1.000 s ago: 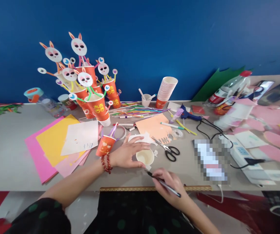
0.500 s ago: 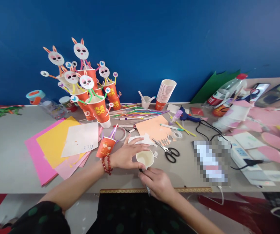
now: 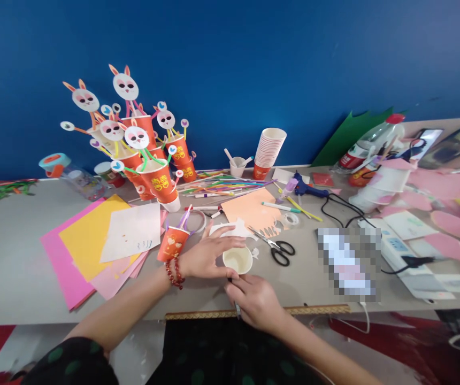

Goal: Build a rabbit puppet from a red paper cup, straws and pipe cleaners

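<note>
My left hand (image 3: 208,258) holds a paper cup (image 3: 238,261), with its fingers along the far side and the thumb along the near side. The open mouth of the cup faces up, and its inside is pale. My right hand (image 3: 256,300) is closed around a slim pen-like tool (image 3: 237,310) against the near side of the cup. Its tip is hidden, so I cannot tell its exact kind. Beside my left wrist stands an orange-red cup (image 3: 173,243) with purple strips in it. Black-handled scissors (image 3: 275,248) lie open right of the held cup.
Rabbit-faced cups (image 3: 158,182) stand at the back left, above coloured paper sheets (image 3: 81,240). Behind my hands are colourful sticks (image 3: 222,184), a cup stack (image 3: 270,149) and peach paper (image 3: 250,206). A blue glue gun (image 3: 308,187), a phone (image 3: 346,262) and a power strip (image 3: 394,248) lie rightward.
My right hand has shifted slightly left at the cup's near side, with the tool still in it. My left hand keeps its hold on the cup. The camera view has shifted a little.
</note>
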`<action>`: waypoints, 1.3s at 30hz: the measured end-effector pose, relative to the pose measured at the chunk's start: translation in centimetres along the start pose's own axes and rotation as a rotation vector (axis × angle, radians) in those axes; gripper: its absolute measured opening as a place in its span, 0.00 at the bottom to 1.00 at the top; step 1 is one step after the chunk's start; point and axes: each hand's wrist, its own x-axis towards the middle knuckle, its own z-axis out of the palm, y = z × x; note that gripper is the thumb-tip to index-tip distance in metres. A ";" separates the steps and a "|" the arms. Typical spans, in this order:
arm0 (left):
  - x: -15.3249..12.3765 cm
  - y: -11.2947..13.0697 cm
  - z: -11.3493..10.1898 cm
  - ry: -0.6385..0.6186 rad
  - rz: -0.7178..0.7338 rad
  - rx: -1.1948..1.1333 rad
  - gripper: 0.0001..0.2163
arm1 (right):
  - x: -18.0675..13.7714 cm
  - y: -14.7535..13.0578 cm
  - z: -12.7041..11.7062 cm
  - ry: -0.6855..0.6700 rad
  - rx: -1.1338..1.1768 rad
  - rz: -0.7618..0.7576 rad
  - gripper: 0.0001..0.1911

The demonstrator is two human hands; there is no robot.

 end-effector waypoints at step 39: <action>0.1 0.0 0.0 -0.027 -0.012 0.025 0.32 | -2.1 3.6 -1.7 0.223 0.412 0.291 0.07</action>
